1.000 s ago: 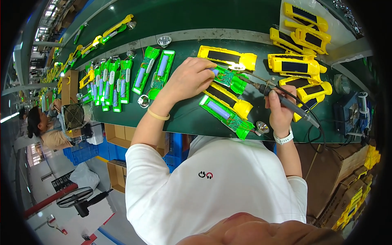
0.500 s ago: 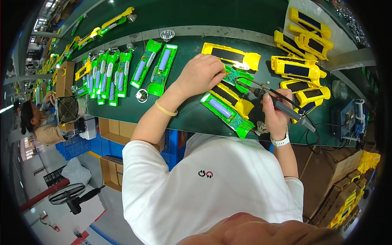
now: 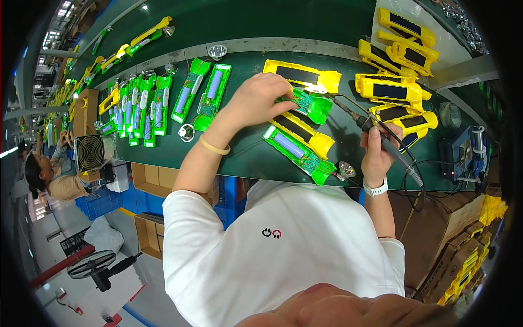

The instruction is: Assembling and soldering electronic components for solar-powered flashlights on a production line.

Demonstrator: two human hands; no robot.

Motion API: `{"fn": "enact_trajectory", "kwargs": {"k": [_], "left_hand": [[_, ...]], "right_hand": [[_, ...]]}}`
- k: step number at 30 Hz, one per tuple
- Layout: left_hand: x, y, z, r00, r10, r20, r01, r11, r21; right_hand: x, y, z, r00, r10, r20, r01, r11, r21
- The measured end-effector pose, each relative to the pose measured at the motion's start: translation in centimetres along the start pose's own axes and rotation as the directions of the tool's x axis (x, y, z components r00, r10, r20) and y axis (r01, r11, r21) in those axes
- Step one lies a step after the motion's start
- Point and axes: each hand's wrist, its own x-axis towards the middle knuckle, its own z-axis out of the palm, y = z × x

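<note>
My right hand (image 3: 379,155) grips a soldering iron (image 3: 392,150) by its grey handle, the tip pointing left, just right of a green flashlight casing (image 3: 318,109) with a circuit board inside. Closed over the left end of that casing is my left hand (image 3: 260,100); its fingertips press together at the board and hide part of it. Behind lies a yellow cover with a dark panel (image 3: 297,74), and nearer me another yellow cover (image 3: 297,131). Closest to me rests a green casing with a blue battery (image 3: 291,146), wired to a reflector cup (image 3: 345,170).
To the left lie several green casings with batteries (image 3: 158,111) and a loose reflector (image 3: 186,132). Stacked yellow covers (image 3: 392,90) fill the right side, near a blue soldering station (image 3: 462,155). A fan unit (image 3: 90,151) stands at the bench's left end; another person (image 3: 57,174) sits beyond.
The soldering iron has moved away from the circuit board, up and to the right. My left hand stays at the casing, and the whole view has shifted slightly.
</note>
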Motion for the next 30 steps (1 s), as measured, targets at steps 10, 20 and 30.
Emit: {"fn": "enact_trajectory", "kwargs": {"k": [10,20,30], "left_hand": [[4.5,-5.5,0.0,0.99,0.006,0.144,-0.043,0.967,0.252],[2.7,-5.1,-0.1,0.978,0.209,0.02,-0.204,0.918,0.339],[2.6,-3.1,-0.1,0.996,0.023,0.089,-0.042,0.974,0.221]], "right_hand": [[0.1,1.9,-2.8,0.991,-0.069,-0.115,0.074,0.997,0.033],[-0.2,3.7,-3.6,0.99,-0.017,-0.143,0.027,0.998,0.065],[-0.4,4.1,-3.8,0.99,-0.048,-0.135,0.057,0.997,0.058]]}}
